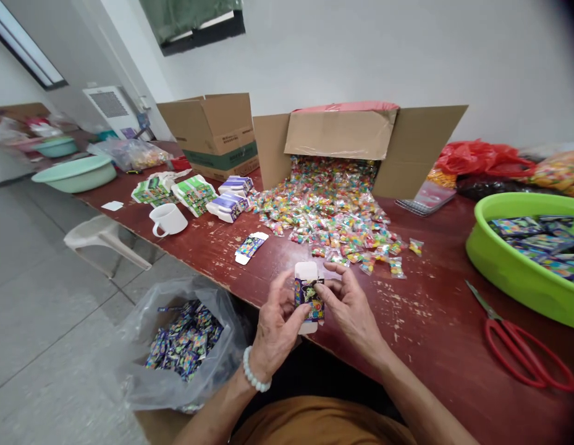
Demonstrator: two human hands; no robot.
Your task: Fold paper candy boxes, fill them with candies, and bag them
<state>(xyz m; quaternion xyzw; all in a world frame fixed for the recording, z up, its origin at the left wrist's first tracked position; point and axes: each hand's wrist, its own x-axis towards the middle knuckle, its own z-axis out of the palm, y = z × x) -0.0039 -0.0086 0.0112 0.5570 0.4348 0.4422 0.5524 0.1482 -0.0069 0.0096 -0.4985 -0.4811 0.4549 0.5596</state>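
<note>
Between my two hands, over the table's front edge, I hold a small printed candy box [309,296] with white flaps sticking out at top and bottom. My left hand [280,315], with a pale bead bracelet at the wrist, grips its left side, thumb across the front. My right hand [349,300] pinches its right edge with thumb and fingers. A second small candy box [250,247] lies flat on the table, left of my hands. Beyond them spreads a heap of small clear packets of colourful candy [333,216], spilling from a large cardboard carton [340,133].
Red-handled scissors [513,346] and a green basin [500,272] of printed boxes are at right. At left stand a white mug [168,219], stacks of flat boxes [194,194] and another carton [222,133]. A lined container [138,383] of printed boxes sits below, near a white stool [104,235].
</note>
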